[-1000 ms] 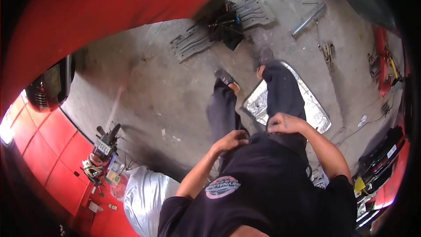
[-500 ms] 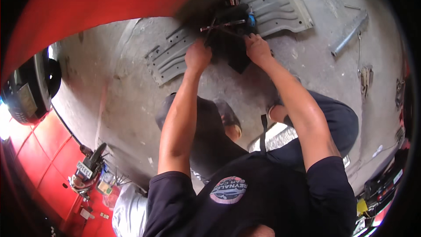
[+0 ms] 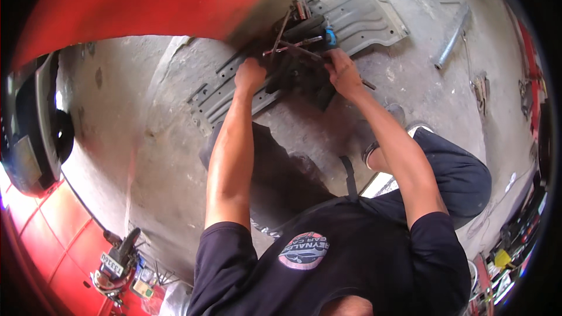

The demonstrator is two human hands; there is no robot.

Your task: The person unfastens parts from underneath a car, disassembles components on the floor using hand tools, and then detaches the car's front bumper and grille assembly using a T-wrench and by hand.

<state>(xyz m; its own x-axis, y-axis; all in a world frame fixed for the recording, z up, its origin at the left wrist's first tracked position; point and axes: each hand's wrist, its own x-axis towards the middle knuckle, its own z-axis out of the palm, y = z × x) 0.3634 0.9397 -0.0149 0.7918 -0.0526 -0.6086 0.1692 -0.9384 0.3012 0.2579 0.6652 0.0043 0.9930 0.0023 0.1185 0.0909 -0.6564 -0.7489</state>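
Note:
My left hand [image 3: 249, 74] is closed at the left side of a dark assembly with a blue part [image 3: 329, 37], over a grey ribbed metal plate [image 3: 367, 14]; what it grips is unclear. My right hand [image 3: 344, 74] has curled fingers at the assembly's right side, near a thin bar [image 3: 300, 50]; its grip is unclear too. Several rusty rods [image 3: 281, 27] lie crosswise on the assembly, whose lower part is dark and blurred.
A red vehicle panel [image 3: 146, 0] overhangs the upper left. A steel tube [image 3: 452, 37] lies on the concrete floor [image 3: 140, 181] at right. At left are a vehicle's bumper [image 3: 32, 129] and a motorcycle [image 3: 117, 260]. A reflective mat [image 3: 377, 182] shows beneath my legs.
I have gone from standing, hands at my thighs, to crouching with both arms stretched to the assembly. Since half a second ago, my left hand moved slightly left and the rods shifted.

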